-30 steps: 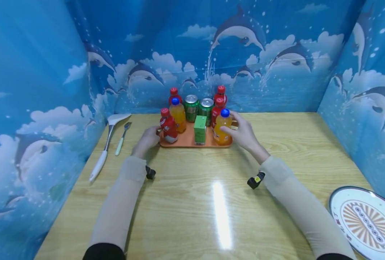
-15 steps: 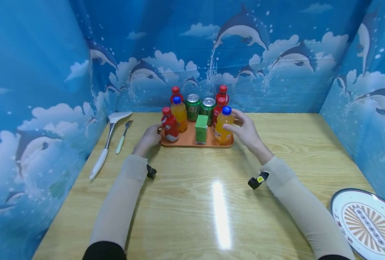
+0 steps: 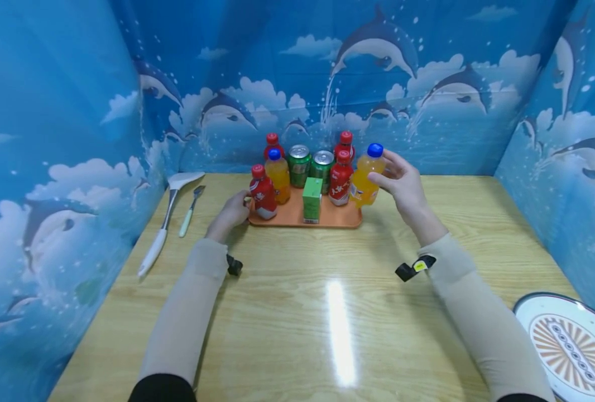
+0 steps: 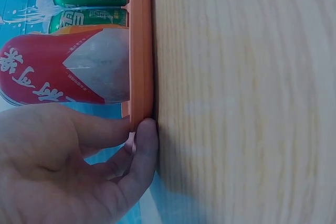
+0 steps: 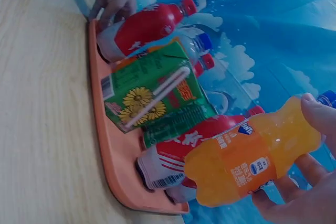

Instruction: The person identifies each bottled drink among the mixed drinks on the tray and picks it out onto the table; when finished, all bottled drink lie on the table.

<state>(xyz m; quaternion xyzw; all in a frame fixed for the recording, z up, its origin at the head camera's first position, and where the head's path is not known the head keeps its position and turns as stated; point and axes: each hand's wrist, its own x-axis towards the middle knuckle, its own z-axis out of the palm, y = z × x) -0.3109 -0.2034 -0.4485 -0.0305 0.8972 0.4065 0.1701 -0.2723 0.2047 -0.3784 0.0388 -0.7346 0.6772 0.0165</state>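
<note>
Bottle, orange and blue-capped, tilted, clear of the tray near its right end; right grip, partly closed, holds the bottle; left grip, nearly closed, pinches the tray's left end.

I see pale beige on both arms: the left sleeve and right sleeve are plain, lightly creased, and narrow toward the wrists. Near the bottom edge of the head view, I see black fabric meeting the beige on the left arm, with the same black on the right. The left hand and right hand are bare. My left camera is a small black block; my right camera is black too, its mount carrying a yellow patch with markings too small to read.
</note>
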